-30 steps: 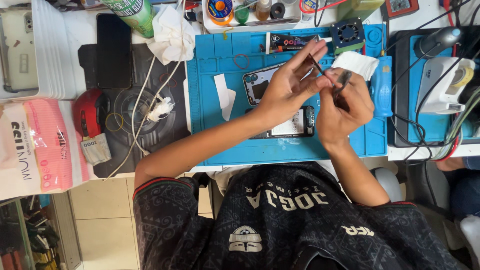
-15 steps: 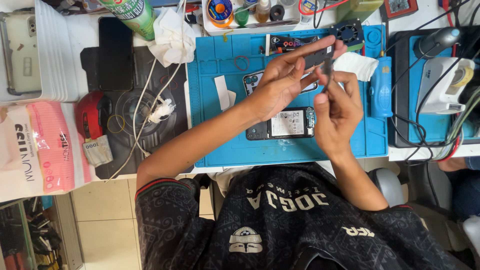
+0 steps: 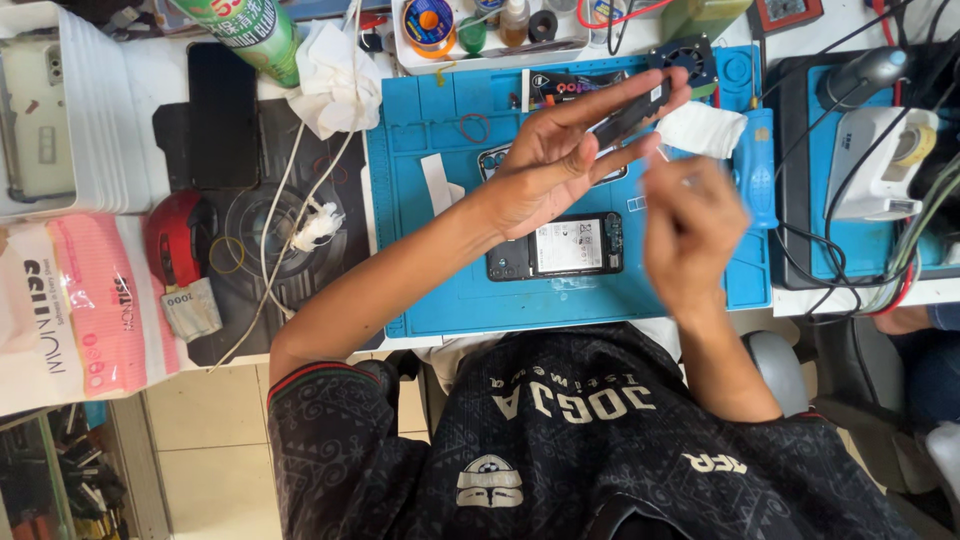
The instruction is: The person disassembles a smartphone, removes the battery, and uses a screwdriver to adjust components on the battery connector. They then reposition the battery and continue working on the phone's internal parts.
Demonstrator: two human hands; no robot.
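My left hand (image 3: 555, 165) is raised over the blue work mat (image 3: 420, 280), fingers stretched out. It holds a slim dark flat part (image 3: 632, 112) between the fingertips. My right hand (image 3: 692, 238) is just to its right and lower, blurred by motion, fingers curled; whether it holds anything is unclear. Below both hands an opened phone (image 3: 565, 247) lies on the mat with its insides showing. A second phone piece (image 3: 492, 160) is mostly hidden under my left hand.
A white cloth (image 3: 702, 130) and a blue screwdriver (image 3: 755, 165) lie at the mat's right. A tray of small bottles (image 3: 480, 30) stands behind it, with a green spray can (image 3: 240, 30), a black phone (image 3: 222, 115), cables and a red round object (image 3: 175, 235) at left. A soldering station (image 3: 880, 150) stands at right.
My left hand has kept the dark part raised and spread its fingers. My right hand has let go of it and dropped down and to the right, now blurred.
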